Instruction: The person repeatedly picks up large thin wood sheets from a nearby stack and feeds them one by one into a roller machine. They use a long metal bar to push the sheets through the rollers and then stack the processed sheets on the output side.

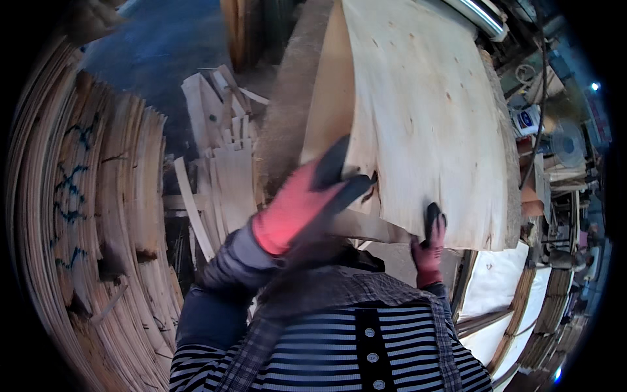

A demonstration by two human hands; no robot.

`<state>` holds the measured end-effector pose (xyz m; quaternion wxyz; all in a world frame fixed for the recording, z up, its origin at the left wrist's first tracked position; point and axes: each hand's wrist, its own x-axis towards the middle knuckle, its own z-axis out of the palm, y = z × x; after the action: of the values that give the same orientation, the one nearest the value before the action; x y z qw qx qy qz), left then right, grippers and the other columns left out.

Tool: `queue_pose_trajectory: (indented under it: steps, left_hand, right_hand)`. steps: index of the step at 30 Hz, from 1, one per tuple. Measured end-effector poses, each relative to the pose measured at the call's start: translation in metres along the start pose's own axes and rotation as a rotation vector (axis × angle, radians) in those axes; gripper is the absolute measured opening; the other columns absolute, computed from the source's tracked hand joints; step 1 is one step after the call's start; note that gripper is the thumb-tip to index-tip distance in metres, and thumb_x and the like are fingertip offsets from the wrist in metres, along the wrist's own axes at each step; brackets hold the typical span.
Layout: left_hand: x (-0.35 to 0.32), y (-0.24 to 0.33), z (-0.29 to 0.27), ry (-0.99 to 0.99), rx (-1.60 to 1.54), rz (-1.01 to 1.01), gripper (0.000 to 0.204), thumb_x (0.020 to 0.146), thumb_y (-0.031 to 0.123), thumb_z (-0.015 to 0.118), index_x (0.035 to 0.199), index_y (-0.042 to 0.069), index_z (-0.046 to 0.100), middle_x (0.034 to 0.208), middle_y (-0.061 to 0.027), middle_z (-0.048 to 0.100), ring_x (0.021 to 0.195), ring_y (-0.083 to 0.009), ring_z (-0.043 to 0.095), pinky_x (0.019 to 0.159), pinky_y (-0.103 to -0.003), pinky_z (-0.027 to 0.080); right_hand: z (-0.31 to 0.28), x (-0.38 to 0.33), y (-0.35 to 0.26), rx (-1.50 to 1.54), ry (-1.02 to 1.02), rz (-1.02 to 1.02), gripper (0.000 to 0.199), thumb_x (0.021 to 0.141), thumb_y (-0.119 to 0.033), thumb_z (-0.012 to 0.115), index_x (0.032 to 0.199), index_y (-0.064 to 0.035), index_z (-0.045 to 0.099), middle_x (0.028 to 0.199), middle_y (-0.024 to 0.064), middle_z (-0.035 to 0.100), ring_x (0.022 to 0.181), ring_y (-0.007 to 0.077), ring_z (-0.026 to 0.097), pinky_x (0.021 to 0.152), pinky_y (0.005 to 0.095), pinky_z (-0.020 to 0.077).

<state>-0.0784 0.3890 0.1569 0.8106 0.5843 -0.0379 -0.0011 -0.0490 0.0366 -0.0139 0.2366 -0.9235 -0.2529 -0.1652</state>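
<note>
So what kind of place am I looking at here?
Most likely a veneer or plywood workshop. Both gloved hands, left hand and right hand, grip a thin veneer sheet; a tall veneer stack stands on the left, with offcut strips piled behind.

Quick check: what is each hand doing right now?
Left hand: gloved, gripping the near edge of the veneer sheet.
Right hand: gloved, closed on the sheet's lower edge.

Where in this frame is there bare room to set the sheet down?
Bare floor shows only at top left, between the veneer stack and the scrap strips. Elsewhere it is crowded: both hands, left and right, grip the sheet; clutter fills the right.
</note>
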Motion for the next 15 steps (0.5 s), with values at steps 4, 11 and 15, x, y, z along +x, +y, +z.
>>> queue_pose_trajectory:
  steps: [4,11,15]
  left_hand:
    - [0.006,0.005,-0.022,0.052,-0.149,0.045,0.054,0.087,0.013,0.05,0.133,-0.002,0.027,0.12,-0.0115,0.045,0.104,-0.018,0.047,0.088,-0.028,0.039]
    - [-0.022,-0.173,-0.119,0.187,1.28,0.163,0.062,0.081,0.023,0.056,0.132,0.002,0.029,0.133,-0.0194,0.034,0.124,-0.031,0.032,0.103,-0.038,0.026]
    - [-0.013,-0.207,-0.108,0.533,0.773,-0.317,0.056,0.081,0.02,0.059,0.129,0.004,0.036,0.124,-0.0178,0.045,0.114,-0.0309,0.044,0.092,-0.038,0.036]
  right_hand:
    - [-0.067,0.051,-0.012,0.058,0.106,0.1,0.047,0.075,-0.02,0.054,0.116,0.002,0.049,0.114,0.0233,0.051,0.107,0.0388,0.049,0.092,0.0394,0.0386]
    - [-0.099,0.084,-0.027,-0.061,0.04,0.059,0.06,0.047,0.005,0.046,0.106,0.0004,0.055,0.104,0.0232,0.056,0.098,0.0375,0.054,0.087,0.042,0.0434]
    - [-0.083,0.1,-0.006,-0.028,-0.02,0.068,0.048,0.064,-0.015,0.058,0.11,-0.0025,0.054,0.105,0.0196,0.056,0.097,0.0366,0.054,0.084,0.0419,0.0443]
